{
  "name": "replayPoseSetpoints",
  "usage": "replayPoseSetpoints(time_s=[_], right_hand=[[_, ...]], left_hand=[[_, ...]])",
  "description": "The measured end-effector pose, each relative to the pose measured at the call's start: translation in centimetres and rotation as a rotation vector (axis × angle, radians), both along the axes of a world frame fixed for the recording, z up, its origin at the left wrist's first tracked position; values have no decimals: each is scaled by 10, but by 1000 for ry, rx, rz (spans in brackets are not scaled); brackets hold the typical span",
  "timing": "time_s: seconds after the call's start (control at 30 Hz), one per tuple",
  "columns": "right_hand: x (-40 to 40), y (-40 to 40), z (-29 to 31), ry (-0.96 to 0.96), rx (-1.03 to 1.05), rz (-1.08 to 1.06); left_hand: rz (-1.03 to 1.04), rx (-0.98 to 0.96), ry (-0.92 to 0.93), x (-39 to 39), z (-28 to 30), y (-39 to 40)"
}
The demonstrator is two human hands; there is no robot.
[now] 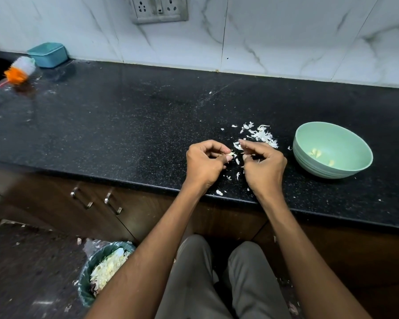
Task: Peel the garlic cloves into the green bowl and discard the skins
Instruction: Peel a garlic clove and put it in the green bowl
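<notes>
Peeling a garlic clove over the bench's front edge.

My left hand pinches a garlic clove between thumb and curled fingers; my right hand is curled just beside it, and I cannot tell whether it pinches a bit of skin. Loose skins lie scattered on the bench just behind my hands. The green bowl sits near the front edge, right of the skins, with peeled cloves inside. A lined bin with skins stands on the floor.
</notes>
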State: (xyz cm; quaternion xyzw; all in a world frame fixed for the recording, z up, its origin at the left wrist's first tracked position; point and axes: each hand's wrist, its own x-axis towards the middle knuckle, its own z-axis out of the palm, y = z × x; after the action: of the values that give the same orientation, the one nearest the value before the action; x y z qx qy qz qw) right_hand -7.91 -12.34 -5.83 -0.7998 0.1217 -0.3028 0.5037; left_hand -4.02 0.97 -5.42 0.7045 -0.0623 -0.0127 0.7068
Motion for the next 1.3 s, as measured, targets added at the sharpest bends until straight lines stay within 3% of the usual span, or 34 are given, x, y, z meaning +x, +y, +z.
replayPoseSetpoints(time_s=[0.37,0.57,0.7,0.93,1.13,1.3], right_hand=[[-4,3,3,-60,80,112],[-4,0,3,-80,322,117],[-3,0,5,-92,373,144],[-10,-10,24,-149,290,109],[-14,-60,63,-245,182,-42],[-24,-108,79,-142,82,-204]], left_hand=[[5,48,-45,0,-4,0],[45,27,-19,1,-5,0],[32,69,-23,1,-4,0],[35,115,-38,1,-3,-1],[24,134,-35,1,-2,-1],[17,154,-49,2,-4,-3]])
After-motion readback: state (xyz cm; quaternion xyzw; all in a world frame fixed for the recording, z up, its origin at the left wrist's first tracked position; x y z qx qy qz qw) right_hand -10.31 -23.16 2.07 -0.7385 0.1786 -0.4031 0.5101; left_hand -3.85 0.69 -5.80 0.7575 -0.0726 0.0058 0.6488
